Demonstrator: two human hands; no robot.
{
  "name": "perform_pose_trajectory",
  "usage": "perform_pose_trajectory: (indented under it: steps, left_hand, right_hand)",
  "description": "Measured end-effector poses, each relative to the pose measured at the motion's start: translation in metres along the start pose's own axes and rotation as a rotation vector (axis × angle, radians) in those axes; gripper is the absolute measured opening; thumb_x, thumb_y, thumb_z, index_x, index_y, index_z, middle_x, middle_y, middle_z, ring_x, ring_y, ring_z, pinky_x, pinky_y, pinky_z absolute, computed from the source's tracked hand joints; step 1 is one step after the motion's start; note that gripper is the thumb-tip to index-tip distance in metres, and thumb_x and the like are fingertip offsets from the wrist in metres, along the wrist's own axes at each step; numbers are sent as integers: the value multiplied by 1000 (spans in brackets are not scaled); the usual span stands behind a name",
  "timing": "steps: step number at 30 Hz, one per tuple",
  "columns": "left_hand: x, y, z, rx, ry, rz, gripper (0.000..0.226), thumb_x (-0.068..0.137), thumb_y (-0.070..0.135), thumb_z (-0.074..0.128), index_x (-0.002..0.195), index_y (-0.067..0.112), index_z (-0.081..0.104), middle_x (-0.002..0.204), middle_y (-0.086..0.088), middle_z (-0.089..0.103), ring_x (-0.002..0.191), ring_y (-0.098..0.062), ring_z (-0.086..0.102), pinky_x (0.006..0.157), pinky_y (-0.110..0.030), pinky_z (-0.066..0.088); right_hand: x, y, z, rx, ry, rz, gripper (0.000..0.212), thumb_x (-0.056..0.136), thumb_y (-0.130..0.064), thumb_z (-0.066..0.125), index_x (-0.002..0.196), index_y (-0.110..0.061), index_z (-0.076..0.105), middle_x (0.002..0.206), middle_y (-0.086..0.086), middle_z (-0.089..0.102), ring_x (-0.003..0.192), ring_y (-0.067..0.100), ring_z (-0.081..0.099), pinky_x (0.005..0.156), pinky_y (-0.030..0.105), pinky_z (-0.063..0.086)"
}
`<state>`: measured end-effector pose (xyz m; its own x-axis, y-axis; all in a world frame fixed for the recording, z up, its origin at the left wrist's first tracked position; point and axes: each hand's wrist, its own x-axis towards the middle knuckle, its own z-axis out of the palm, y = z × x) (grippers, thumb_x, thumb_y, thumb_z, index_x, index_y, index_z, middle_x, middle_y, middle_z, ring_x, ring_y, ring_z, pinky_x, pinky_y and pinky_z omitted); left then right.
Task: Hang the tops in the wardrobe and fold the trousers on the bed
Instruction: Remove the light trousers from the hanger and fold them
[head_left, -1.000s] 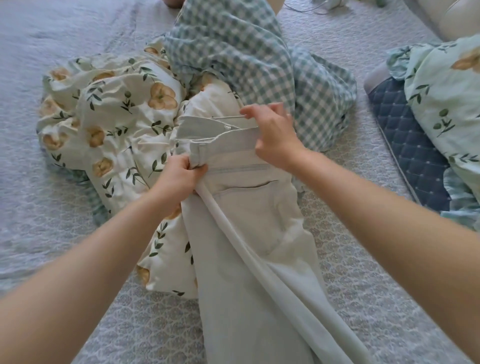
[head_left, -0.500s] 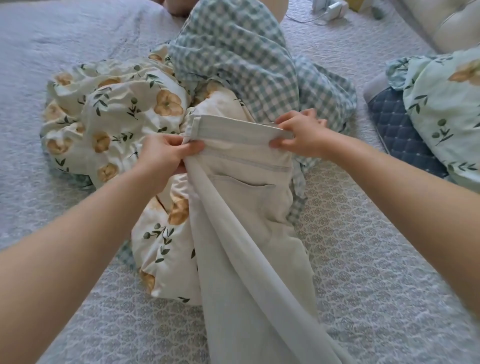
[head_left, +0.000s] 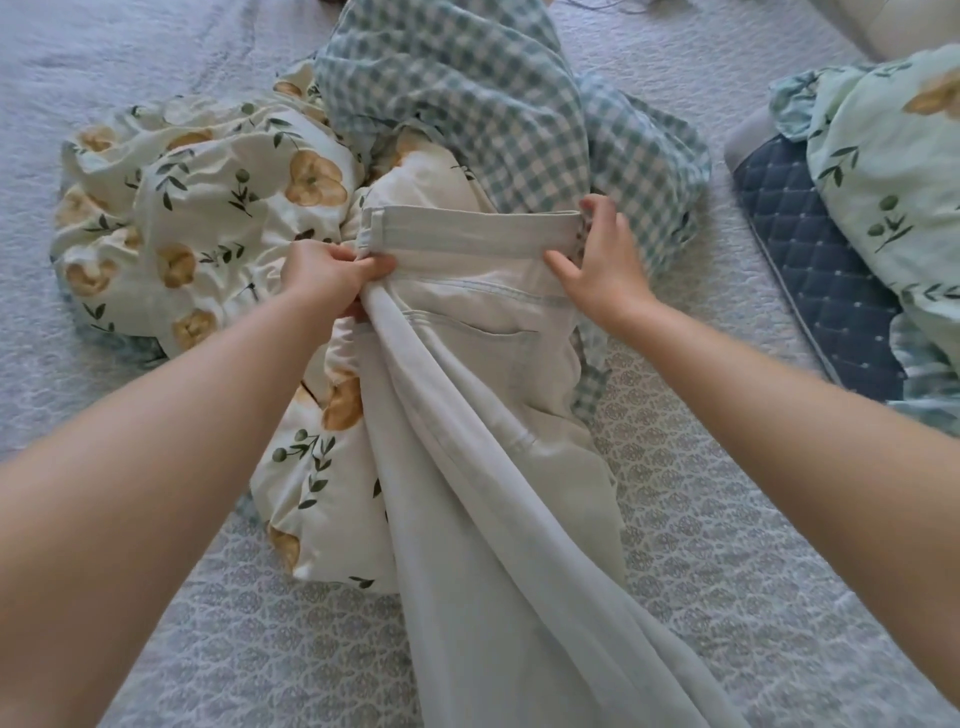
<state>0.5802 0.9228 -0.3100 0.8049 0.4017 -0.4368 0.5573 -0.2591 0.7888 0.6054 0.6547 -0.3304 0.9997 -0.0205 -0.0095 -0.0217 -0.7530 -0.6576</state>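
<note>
Pale cream trousers (head_left: 483, 415) lie lengthwise on the bed, their waistband at the far end resting on a crumpled duvet. My left hand (head_left: 332, 270) grips the left end of the waistband, fingers curled round the cloth. My right hand (head_left: 597, 260) holds the right end, thumb spread on the front and fingertips hooked over the top corner. The waistband is stretched flat between both hands. The legs run toward me and leave the bottom of the view.
A floral duvet (head_left: 208, 208) with a blue-checked underside (head_left: 467, 93) is heaped under and behind the waistband. The grey patterned bedspread (head_left: 727, 519) covers the bed. At right lie a navy quilted pillow (head_left: 815, 280) and a pale green floral pillow (head_left: 893, 171).
Both hands have drawn apart, pulling the waistband straight and flat. My right hand has slid from the waistband's middle to its right corner. The left kept its grip.
</note>
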Motion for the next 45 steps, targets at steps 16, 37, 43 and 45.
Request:
perform_pose_trajectory:
  steps: [16,37,43,45]
  left_hand:
    - [-182,-96,51,-24,181,218,36,82,23,75,111,21,55,112,-3,59,86,-8,56,80,-23,50]
    - [-295,-197,84,-212,-33,-391,21,96,-2,44,94,9,62,107,-18,67,98,-35,66,79,-43,58]
    - [-291,-204,87,-293,5,-384,17,102,8,44,110,10,59,106,-12,66,97,-30,65,70,-37,55]
    - [-289,-205,85,-308,15,-382,17,103,10,43,111,12,58,104,-10,66,94,-28,65,67,-36,54]
  right_hand:
    - [-269,121,-4,16,-371,127,26,94,-35,58,104,-12,63,98,-2,55,94,16,56,84,30,44]
    - [-319,118,-13,156,-462,429,27,98,-24,51,120,-10,59,114,3,63,103,20,59,91,36,50]
    - [-301,125,9,495,-586,700,38,97,-36,54,110,-1,61,101,16,68,89,26,62,93,47,53]
    - [-301,119,15,545,-615,721,41,97,-33,56,114,4,60,93,16,62,83,27,55,84,39,54]
